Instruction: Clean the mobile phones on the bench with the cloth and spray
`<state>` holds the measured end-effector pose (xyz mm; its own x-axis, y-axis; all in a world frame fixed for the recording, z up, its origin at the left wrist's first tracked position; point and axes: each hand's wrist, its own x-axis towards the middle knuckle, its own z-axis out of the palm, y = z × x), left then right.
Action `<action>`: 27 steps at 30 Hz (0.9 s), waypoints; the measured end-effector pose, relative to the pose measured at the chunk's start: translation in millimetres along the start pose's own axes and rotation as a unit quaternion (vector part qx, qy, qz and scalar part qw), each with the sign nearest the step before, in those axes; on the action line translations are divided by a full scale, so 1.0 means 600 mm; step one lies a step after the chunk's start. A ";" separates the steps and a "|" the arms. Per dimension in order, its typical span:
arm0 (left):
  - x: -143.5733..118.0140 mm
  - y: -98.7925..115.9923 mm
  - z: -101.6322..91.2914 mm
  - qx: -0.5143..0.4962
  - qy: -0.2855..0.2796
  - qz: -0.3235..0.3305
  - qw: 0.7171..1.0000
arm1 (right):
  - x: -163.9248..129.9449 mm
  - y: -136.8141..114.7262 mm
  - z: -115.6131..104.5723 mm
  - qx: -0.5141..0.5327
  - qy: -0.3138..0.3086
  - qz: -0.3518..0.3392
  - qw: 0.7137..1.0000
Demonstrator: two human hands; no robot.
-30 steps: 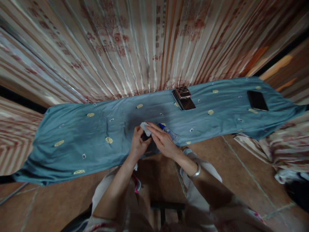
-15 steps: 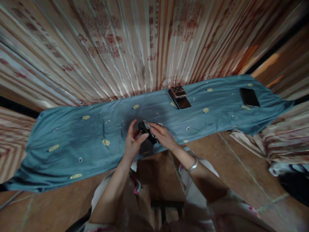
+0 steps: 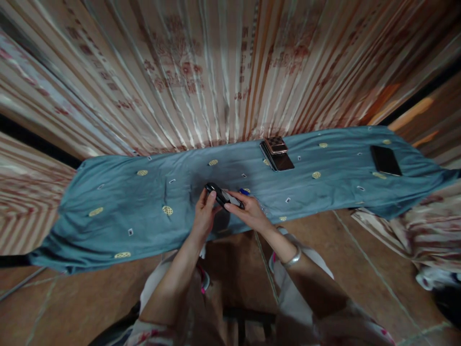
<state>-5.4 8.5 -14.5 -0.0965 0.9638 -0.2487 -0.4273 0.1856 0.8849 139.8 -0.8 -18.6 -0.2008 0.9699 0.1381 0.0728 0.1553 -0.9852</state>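
Head view: a small dark object [image 3: 224, 196], elongated and glossy, is held over the near edge of a blue cloth [image 3: 118, 206] between both hands. The left hand [image 3: 204, 217] is closed about its left end, the thumb laid on top; the right hand [image 3: 249, 212] pinches its right end, the fingers [image 3: 236, 198] stretched along it. The step in hand is judged to be a two-handed handling or inspection of this object, raised just clear of the cloth. The next move is judged to call for a steady grip at one end while the other end is worked or turned; a slip would drop it onto the cloth below. Just beyond the right fingertips a blue cap [image 3: 245, 191] is seen; the item it belongs to is hidden by the hand. Well beyond the fingers, toward the striped curtain [image 3: 216, 72], a stack of flat dark items [image 3: 276, 154] is noted, and far to the right a dark phone [image 3: 385, 160]. The held object's kind cannot be made out, and any pale material in the grip is not discernible. The person's lap is cut off below.
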 end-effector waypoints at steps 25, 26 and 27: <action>-0.030 -0.002 0.004 0.041 -0.114 -0.123 0.985 | 0.024 -0.012 -0.086 -0.099 0.229 -0.008 0.968; -0.033 -0.002 0.005 0.040 -0.133 -0.128 0.982 | 0.027 -0.009 -0.091 -0.082 0.236 -0.001 0.968; -0.037 -0.003 0.006 0.038 -0.152 -0.135 0.978 | 0.030 -0.006 -0.096 -0.065 0.242 0.005 0.968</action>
<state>0.7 -12.2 -9.1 0.2873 0.8882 -0.3587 -0.3307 0.4434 0.8331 192.4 27.2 -6.8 0.2787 0.9410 0.1919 0.2014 0.1381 -0.9697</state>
